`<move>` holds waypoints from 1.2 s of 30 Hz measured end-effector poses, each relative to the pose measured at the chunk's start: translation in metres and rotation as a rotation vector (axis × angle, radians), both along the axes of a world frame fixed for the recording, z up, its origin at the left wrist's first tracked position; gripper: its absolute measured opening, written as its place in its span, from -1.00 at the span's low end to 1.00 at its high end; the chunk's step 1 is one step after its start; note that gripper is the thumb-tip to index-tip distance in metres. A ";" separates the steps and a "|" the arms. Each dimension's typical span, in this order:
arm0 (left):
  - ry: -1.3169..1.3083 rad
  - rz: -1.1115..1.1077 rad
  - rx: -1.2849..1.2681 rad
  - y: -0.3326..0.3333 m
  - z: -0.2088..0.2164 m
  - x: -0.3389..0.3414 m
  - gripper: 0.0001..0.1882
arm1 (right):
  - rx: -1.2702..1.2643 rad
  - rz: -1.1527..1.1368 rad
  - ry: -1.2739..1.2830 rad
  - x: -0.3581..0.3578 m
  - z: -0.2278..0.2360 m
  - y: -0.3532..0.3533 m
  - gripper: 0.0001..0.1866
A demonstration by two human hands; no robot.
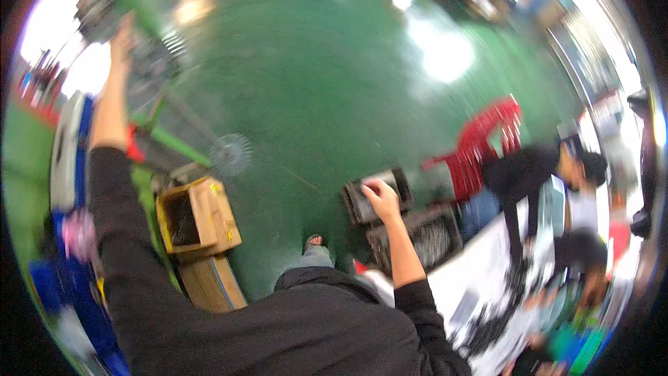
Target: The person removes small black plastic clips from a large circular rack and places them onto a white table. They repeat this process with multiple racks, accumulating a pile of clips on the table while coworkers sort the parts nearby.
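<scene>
My left arm stretches far forward along the left side, and my left hand (122, 45) is beside a grey machine (149, 69) on a green frame. Blur smears its fingers, so its grip does not show. Bent at the elbow, my right arm holds my right hand (383, 202) in the air, seen over a dark crate (355, 205). The right fingers curl in toward the thumb; whatever may be between them is too small to make out. A larger dark crate (417, 240) stands close to that forearm.
Cardboard boxes (226, 219) stand at my left near a round finned part (232, 154). To the right are a red plastic chair (470, 157), a person in dark clothes (518, 170) and a white table (480, 264) with black pieces. The floor (299, 83) is green.
</scene>
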State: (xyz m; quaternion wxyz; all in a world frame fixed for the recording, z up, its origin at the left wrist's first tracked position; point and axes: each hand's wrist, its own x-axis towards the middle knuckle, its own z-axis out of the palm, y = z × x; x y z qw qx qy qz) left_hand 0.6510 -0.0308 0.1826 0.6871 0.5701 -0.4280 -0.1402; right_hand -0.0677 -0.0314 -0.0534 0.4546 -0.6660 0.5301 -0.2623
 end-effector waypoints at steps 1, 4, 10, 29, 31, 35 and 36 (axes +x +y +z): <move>-0.041 0.065 0.049 -0.008 -0.004 0.011 -0.54 | -0.001 0.023 0.045 -0.003 -0.001 0.003 -0.70; -0.329 0.339 0.184 -0.024 -0.026 0.012 -0.53 | -0.041 0.005 0.057 -0.010 -0.011 0.012 -0.68; -0.701 0.826 0.060 -0.037 -0.067 -0.112 -0.51 | 0.077 -0.363 0.158 -0.086 -0.030 0.067 -0.73; -0.009 -1.951 1.140 0.240 -0.273 -1.010 -0.53 | 0.586 -1.487 -0.362 -0.383 -0.156 0.483 -0.56; 0.183 -1.757 1.499 0.264 -0.309 -1.053 -0.51 | 0.575 -1.601 -0.321 -0.419 -0.155 0.496 -0.50; -0.869 -1.769 0.571 0.307 -0.375 -1.097 -0.32 | 0.421 -1.585 0.170 -0.479 -0.145 0.501 -0.46; -0.930 -1.757 0.434 0.316 -0.386 -1.103 -0.26 | 0.408 -1.543 0.296 -0.492 -0.143 0.499 -0.45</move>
